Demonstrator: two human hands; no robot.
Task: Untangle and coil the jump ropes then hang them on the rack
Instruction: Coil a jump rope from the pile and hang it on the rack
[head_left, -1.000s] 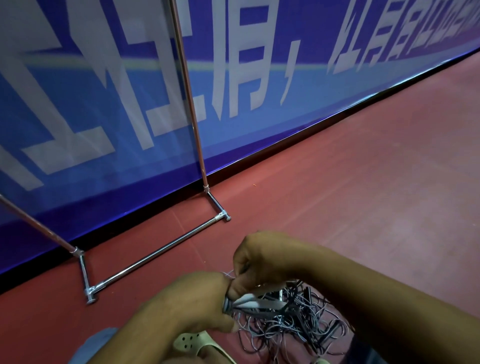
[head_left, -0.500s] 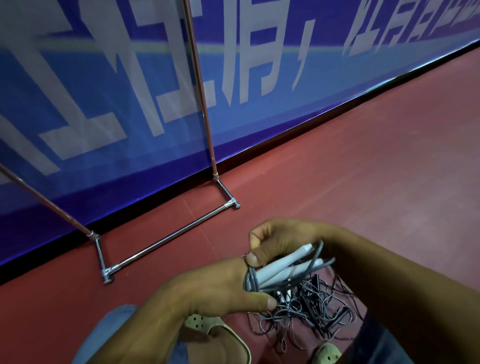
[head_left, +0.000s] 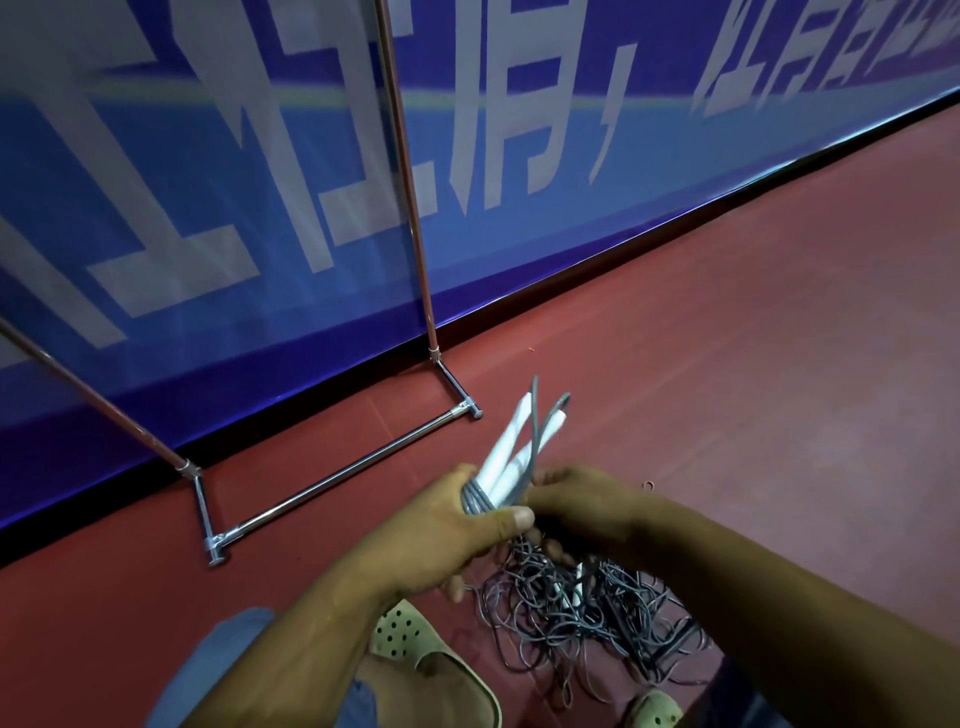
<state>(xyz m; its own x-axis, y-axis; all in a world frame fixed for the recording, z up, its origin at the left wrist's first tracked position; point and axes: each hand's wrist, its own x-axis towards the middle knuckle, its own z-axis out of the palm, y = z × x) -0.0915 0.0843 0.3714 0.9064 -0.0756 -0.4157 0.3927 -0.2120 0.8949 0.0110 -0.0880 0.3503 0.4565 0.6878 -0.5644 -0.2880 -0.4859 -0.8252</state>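
My left hand (head_left: 441, 525) grips a coiled jump rope (head_left: 511, 452) by its bundled grey cord, thumb pressed across the loops. Its two white handles point up and away, with a cord loop sticking out past them. My right hand (head_left: 582, 506) pinches the same bundle from the right side. Beneath both hands a tangled pile of dark jump ropes (head_left: 582, 618) lies on the red floor. The chrome rack (head_left: 332, 480) stands to the left, its base bar on the floor and its uprights rising out of view.
A blue banner wall (head_left: 260, 208) runs behind the rack. My feet in pale perforated clogs (head_left: 415, 644) sit beside the pile. Red floor (head_left: 727, 364) stretches to the right.
The coiled rope has been lifted from low over the pile and turned so its white handles point upward. The view has shifted slightly, so the rack appears further right.
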